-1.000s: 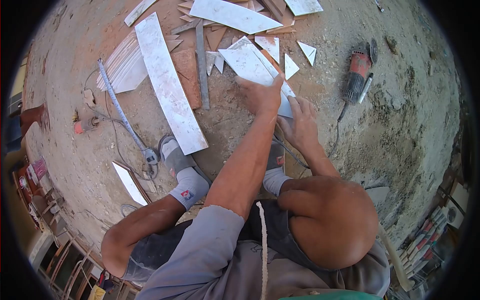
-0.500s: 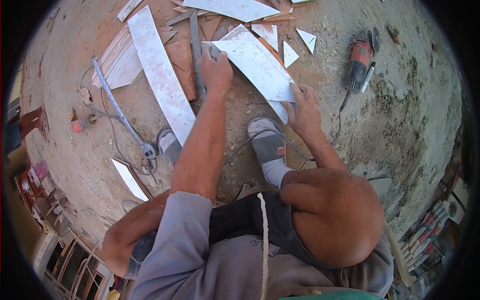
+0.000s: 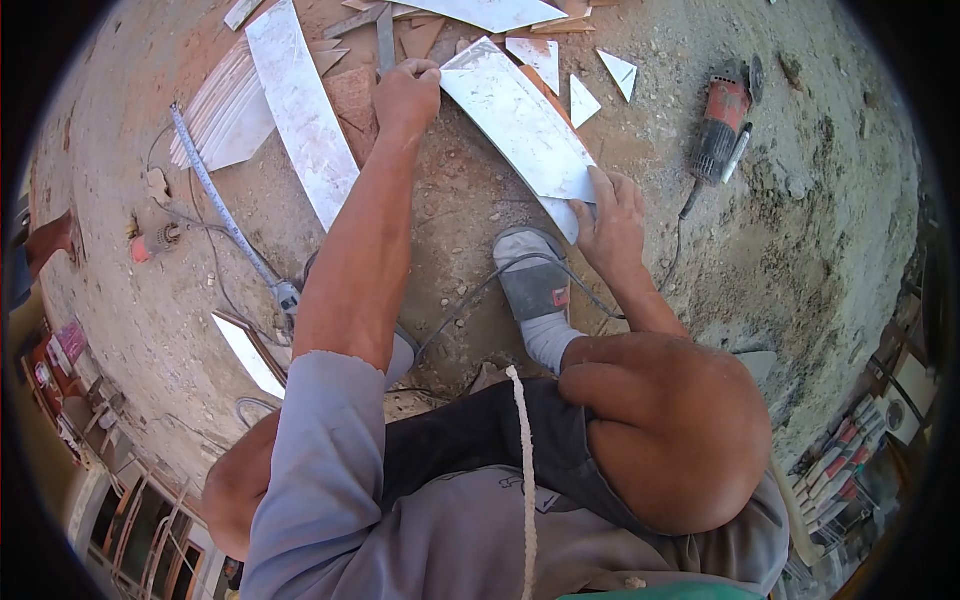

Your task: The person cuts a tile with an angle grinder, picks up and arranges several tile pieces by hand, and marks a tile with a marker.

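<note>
A long white tile piece (image 3: 520, 125) with a slanted end lies slantwise before me, over another white piece (image 3: 560, 216) that shows beneath its near end. My left hand (image 3: 408, 95) is closed at the tile's far left corner, its fingertips against the edge. At the near right end, my right hand (image 3: 612, 215) grips the tile, thumb on the near side and fingers along the outer edge. A grey straight bar (image 3: 386, 40) runs behind my left hand, which with the forearm hides its lower part. Beside it is a reddish-brown slab (image 3: 352, 100).
A long white tile strip (image 3: 300, 110) and a fanned tile stack (image 3: 225, 110) lie left, near an extended tape measure (image 3: 215, 195). An angle grinder (image 3: 722, 120) with its cord rests right. Triangular offcuts (image 3: 618, 74) lie beyond the tile. A cable crosses my right sandal (image 3: 535, 285).
My left hand has shifted up and left relative to the tile's corner, with the forearm swinging left over my left foot. The tile has moved slightly right. My right hand stays on its end.
</note>
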Demonstrator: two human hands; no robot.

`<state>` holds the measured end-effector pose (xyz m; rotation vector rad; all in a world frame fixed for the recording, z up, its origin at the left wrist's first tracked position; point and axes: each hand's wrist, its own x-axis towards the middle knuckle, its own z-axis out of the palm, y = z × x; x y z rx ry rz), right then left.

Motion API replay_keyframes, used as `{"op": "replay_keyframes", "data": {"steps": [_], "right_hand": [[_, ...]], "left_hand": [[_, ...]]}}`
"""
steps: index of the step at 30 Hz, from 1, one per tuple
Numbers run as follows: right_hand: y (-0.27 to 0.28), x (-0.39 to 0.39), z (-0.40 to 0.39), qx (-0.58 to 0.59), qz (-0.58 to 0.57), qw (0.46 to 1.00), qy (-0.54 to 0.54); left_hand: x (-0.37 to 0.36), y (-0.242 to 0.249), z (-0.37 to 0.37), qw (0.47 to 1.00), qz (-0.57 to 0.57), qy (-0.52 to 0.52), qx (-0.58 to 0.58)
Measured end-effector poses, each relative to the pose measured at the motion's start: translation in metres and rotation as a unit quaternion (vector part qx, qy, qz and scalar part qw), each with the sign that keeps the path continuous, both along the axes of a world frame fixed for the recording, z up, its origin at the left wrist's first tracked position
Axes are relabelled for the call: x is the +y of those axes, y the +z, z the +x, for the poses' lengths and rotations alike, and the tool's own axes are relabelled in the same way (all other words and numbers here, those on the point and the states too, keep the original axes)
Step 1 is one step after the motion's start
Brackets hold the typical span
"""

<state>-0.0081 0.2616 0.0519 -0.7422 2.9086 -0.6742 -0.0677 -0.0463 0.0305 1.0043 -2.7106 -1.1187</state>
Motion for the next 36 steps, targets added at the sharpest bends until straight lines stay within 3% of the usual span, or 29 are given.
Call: {"op": "replay_keyframes", "data": {"steps": [11, 20, 22, 29, 32, 34, 36], "right_hand": [[0.007, -0.004, 0.004, -0.024, 0.014, 1.0, 0.001], [0.005, -0.034, 0.002, 0.024, 0.077, 0.997, -0.003], [0.005, -0.032, 0.003, 0.009, 0.076, 0.997, -0.007], [0.008, -0.033, 0.003, 0.017, 0.055, 0.998, -0.01], [0.007, -0.033, 0.004, 0.035, 0.062, 0.997, -0.009], [0.009, -0.033, 0.004, 0.025, 0.059, 0.998, -0.011], [0.006, -0.033, 0.005, 0.029, 0.059, 0.998, -0.015]], "left_hand": [[0.002, -0.009, 0.002, 0.999, 0.007, 0.028, 0.044], [-0.009, -0.009, 0.001, 0.999, 0.039, 0.024, 0.005], [-0.018, -0.018, -0.001, 0.991, 0.13, 0.017, 0.014], [-0.011, -0.007, 0.0, 0.998, 0.069, -0.001, -0.013], [-0.004, 0.0, 0.001, 0.998, 0.048, 0.024, -0.017], [-0.002, -0.011, 0.002, 0.99, 0.112, 0.078, 0.022], [0.004, -0.02, 0.004, 0.993, 0.076, 0.077, 0.037]]}}
